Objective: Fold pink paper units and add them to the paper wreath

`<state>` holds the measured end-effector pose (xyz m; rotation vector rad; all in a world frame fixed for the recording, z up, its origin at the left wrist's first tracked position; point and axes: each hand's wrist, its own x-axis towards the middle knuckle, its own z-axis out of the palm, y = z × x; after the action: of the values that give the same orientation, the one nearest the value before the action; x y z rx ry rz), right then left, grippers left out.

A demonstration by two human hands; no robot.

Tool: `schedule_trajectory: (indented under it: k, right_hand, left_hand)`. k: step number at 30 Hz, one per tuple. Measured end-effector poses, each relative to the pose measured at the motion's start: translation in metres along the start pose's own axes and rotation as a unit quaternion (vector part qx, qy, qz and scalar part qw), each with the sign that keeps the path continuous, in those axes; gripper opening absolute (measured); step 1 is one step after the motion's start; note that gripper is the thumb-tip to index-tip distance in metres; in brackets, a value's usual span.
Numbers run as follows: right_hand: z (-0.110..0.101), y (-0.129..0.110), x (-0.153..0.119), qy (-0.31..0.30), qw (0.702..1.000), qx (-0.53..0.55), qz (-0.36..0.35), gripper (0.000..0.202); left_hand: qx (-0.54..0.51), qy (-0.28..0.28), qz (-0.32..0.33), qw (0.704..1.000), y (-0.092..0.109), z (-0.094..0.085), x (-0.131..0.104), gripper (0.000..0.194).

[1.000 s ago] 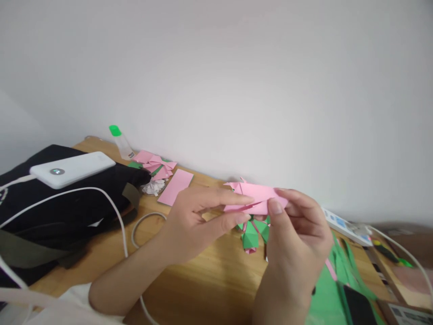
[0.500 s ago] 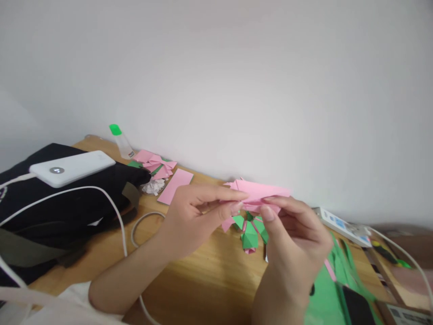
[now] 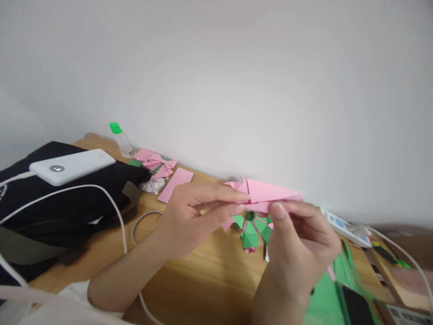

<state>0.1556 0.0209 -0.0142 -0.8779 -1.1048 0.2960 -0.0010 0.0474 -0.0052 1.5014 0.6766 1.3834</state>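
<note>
A folded piece of pink paper [image 3: 270, 192] is held up above the table between both hands. Its upper flap narrows to a point at the right, and a narrow gap shows between that flap and the lower layer. My left hand [image 3: 194, 214] pinches the left end between thumb and fingers. With thumb and forefinger, my right hand [image 3: 301, 239] grips the lower right edge. Behind and below the paper lies a green and pink folded-paper figure [image 3: 250, 238], partly covered by the hands.
On the left, a white power bank [image 3: 74, 166] with a cable rests on a black bag [image 3: 101, 203]. A green-capped glue bottle [image 3: 122, 140], pink paper pieces [image 3: 158, 162] and a pink strip [image 3: 176, 184] lie along the wall. At right are a power strip [image 3: 341, 225] and phone [image 3: 356, 307].
My right hand has shifted slightly right along the pink paper, its thumb now at the lower edge. More of the pointed upper flap shows. The left hand has barely moved.
</note>
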Motion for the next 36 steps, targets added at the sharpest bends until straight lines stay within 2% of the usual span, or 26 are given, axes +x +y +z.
schedule_trajectory:
  k: [15, 19, 27, 33, 36]
  right_hand:
    - [0.0026, -0.0004, 0.0005, 0.023, 0.999, -0.027, -0.015, 0.019]
    - [0.0023, 0.0006, 0.0004, 0.044, 0.998, -0.037, -0.016, 0.017]
    - [0.0001, -0.0007, 0.0005, 0.039, 0.999, -0.031, 0.007, 0.012]
    - [0.0011, 0.0007, 0.0003, 0.028, 0.999, -0.034, -0.008, 0.015]
    - [0.0008, 0.0012, -0.0001, 0.024, 0.999, -0.030, -0.016, 0.017]
  left_hand:
    - [-0.026, -0.008, -0.024, 0.999, 0.0001, 0.0001, 0.0017, 0.031]
    - [-0.045, -0.006, -0.007, 0.999, 0.0020, -0.0001, 0.0027, 0.031]
    - [0.021, 0.004, 0.049, 0.999, -0.0037, -0.0019, -0.0013, 0.025]
    - [-0.007, 0.051, -0.050, 0.997, -0.0018, 0.0008, -0.0019, 0.015]
    - [-0.021, 0.061, -0.065, 0.996, 0.0003, 0.0020, -0.0002, 0.013]
